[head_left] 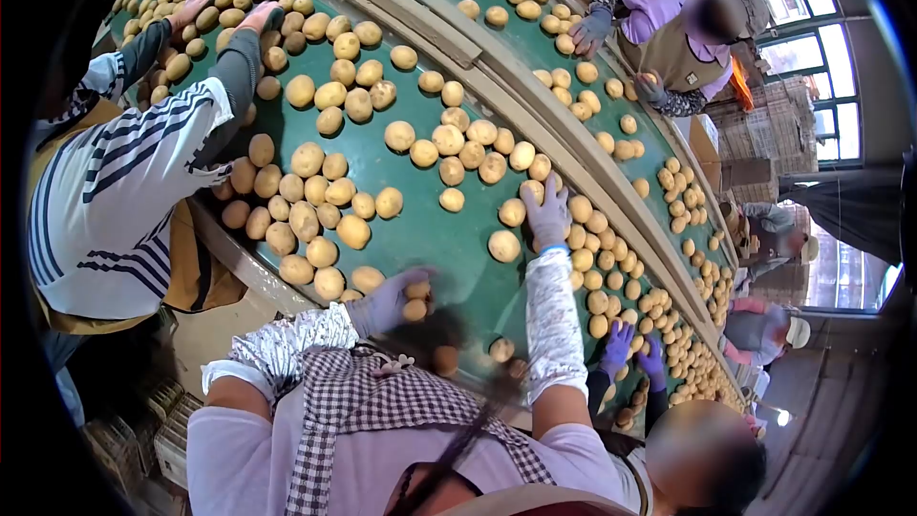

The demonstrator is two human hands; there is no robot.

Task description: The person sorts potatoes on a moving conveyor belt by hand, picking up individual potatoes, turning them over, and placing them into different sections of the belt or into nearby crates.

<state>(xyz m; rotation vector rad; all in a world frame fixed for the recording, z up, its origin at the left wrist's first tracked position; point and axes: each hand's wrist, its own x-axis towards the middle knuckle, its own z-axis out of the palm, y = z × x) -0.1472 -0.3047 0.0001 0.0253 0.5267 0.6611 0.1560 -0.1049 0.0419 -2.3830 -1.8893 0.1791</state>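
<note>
My left hand [390, 303], in a pale lavender glove with a silvery sleeve, is at the near edge of the green conveyor belt [458, 263]. Its fingers curl around potatoes [415, 310], partly hidden by a dark blur. My right hand [548, 218], gloved the same way, stretches forward over the belt with its fingers apart. Its fingertips touch a potato [531, 192] beside a cluster along the divider. Another potato [503, 246] lies just left of my right wrist, and a dense group of potatoes [597, 248] is to the right.
A co-worker in a striped sleeve [143, 153] reaches over potatoes at the left. Another person's purple gloves [621, 349] work at the right. A raised divider [478, 67] separates a second belt [564, 57], where more workers stand. Stacked crates [764, 134] are behind them.
</note>
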